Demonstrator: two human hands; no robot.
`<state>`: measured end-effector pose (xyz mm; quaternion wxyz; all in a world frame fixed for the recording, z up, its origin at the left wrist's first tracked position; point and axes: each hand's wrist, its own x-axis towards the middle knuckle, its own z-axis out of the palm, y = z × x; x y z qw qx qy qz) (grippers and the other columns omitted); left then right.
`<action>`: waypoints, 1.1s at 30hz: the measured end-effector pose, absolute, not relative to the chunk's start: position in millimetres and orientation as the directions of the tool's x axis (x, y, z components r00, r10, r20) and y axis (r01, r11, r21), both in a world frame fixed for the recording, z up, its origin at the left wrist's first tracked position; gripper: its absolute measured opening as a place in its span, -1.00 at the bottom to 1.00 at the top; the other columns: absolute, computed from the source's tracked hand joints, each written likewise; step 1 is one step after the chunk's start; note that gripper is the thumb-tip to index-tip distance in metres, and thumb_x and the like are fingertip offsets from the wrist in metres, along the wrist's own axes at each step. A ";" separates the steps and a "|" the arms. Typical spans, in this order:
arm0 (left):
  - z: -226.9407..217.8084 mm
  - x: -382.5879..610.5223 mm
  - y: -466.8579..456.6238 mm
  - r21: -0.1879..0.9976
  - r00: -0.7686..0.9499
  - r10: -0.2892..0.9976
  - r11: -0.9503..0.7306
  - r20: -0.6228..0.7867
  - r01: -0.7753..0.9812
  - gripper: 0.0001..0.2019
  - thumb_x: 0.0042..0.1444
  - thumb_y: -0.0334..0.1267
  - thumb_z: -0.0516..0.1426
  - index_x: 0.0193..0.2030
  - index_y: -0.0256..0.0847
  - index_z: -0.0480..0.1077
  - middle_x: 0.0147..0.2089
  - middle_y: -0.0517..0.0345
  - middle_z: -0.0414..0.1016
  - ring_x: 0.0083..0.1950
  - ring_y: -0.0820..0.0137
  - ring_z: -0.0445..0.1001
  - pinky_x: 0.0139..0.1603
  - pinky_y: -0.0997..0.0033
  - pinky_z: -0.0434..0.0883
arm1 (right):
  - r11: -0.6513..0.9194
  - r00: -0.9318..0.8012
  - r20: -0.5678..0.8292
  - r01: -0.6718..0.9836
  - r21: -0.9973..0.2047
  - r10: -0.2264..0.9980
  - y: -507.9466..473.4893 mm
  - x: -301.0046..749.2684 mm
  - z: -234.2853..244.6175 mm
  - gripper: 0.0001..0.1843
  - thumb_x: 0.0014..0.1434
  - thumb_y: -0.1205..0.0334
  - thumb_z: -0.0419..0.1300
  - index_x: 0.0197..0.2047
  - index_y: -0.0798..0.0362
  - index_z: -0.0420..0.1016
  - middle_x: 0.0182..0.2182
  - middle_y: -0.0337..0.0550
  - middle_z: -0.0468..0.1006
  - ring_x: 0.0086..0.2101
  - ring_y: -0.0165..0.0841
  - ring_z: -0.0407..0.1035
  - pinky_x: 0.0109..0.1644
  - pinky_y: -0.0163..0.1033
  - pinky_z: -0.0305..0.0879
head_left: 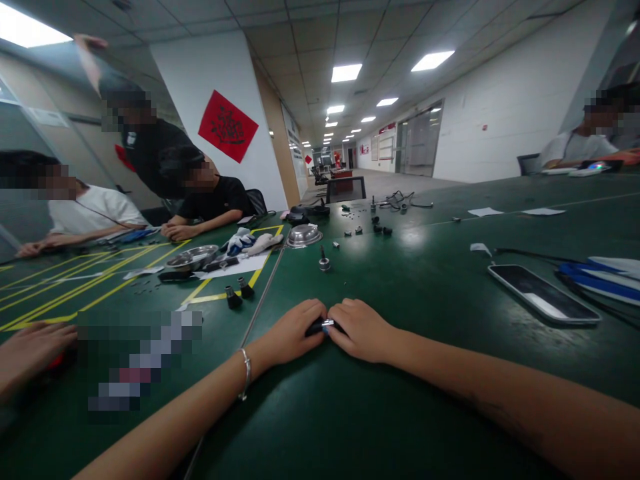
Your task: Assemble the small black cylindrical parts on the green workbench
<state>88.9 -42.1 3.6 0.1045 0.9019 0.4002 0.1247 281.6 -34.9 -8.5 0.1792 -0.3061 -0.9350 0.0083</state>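
Note:
My left hand (294, 333) and my right hand (361, 330) rest on the green table (400, 413), knuckles up and fingers curled. Between them they pinch a small black part with a shiny metal end (323, 326). A silver bracelet (246, 373) circles my left wrist. Two small black parts (238, 293) stand a little way beyond my left hand, and a small metal piece (324, 261) stands farther out in front.
A phone (543, 293) lies to the right beside blue-and-white items (600, 277). Metal bowls (303, 235) and gloves (247, 243) sit farther back. Several people sit at the left and far right; another person's hand (30, 353) rests at the left edge.

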 end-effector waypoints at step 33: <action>2.8 89.8 -37.3 0.331 0.652 0.744 -0.658 0.149 0.676 -0.87 0.12 -0.41 0.05 -0.19 -0.14 0.23 -0.18 0.17 0.34 -0.15 0.33 0.34 -0.09 0.32 0.33 | 0.818 -0.739 0.370 0.563 -0.118 0.563 -31.3 282.7 -9.2 -0.74 0.30 0.18 0.04 -0.14 0.22 0.40 -0.26 0.01 0.52 -0.26 -0.21 0.34 -0.21 -0.16 0.17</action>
